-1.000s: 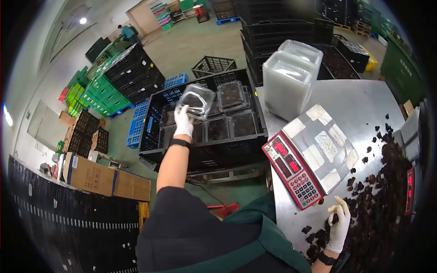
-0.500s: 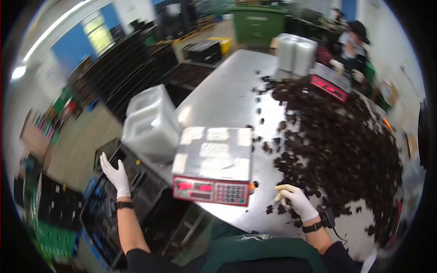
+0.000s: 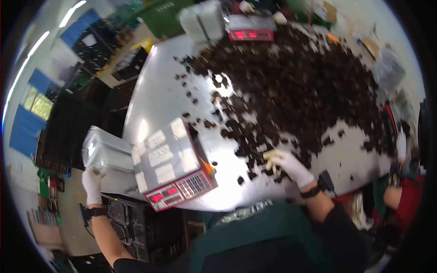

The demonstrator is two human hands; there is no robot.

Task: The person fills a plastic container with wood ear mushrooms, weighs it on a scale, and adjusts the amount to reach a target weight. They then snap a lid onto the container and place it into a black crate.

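My left hand [image 3: 92, 185], in a white glove, is at the near left end of a stack of clear plastic trays [image 3: 111, 157]. Its fingers are curled together against the stack, and blur hides what lies between them. My right hand [image 3: 291, 169], also gloved, hovers at the near edge of a wide heap of dark brown, crinkled pieces [image 3: 300, 86]. Its fingers are bent loosely and apart, with nothing visible in them. Between my hands stands a red digital scale [image 3: 182, 189] with white labels stuck on its metal plate.
The heap lies on a steel table [image 3: 159, 86]. At its far side are a second red scale [image 3: 251, 35], another tray stack [image 3: 200, 22] and a co-worker's gloved hands. Another co-worker's gloved hand [image 3: 401, 145] is at the right. Black crates [image 3: 120, 214] stand below on the left.
My view has swung to the right, so the scale and heap appear farther left. My left hand has gone from spread fingers beside the trays to curled fingers at the stack. My right hand stays by the heap.
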